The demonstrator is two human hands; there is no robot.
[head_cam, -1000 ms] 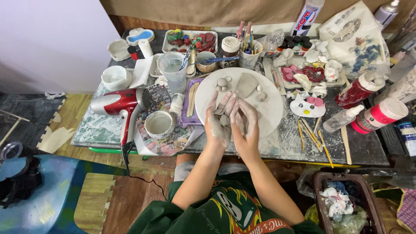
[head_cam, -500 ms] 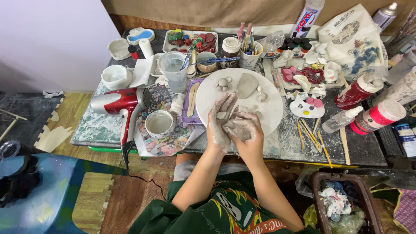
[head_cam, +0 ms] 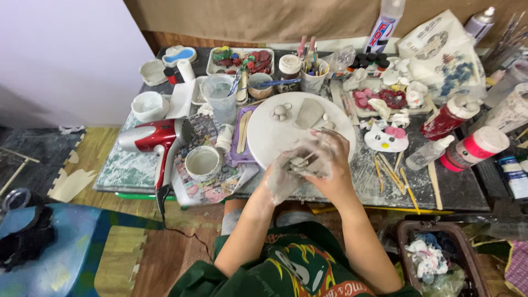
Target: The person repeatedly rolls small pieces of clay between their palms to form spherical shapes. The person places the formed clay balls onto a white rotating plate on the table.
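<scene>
- Grey clay covers both hands, which are pressed close together over the near edge of the round white board (head_cam: 275,137).
- Left hand (head_cam: 283,179) is curled shut around a small clay lump (head_cam: 301,162); it looks like it cups the lump from below.
- Right hand (head_cam: 330,165) is folded over the top of the same lump, fingers bent and closed on it.
- A moment ago the hands sat further up on the board with the fingers more spread. Now they have slid nearer to the body and squeezed tighter together, so the lump looks lifted off the board and is being pinched or shaped between them.
- Small clay balls (head_cam: 280,111) and a flat clay slab (head_cam: 309,113) lie on the far part of the board, and they have not moved.
- Left of the board there is a red hair dryer (head_cam: 157,137), a little white cup (head_cam: 202,162) and a clear plastic cup (head_cam: 219,94).
- Right of the board lies a white cat-face piece (head_cam: 386,138), with wooden sticks (head_cam: 391,175) just beside it on the table (head_cam: 456,190).
</scene>
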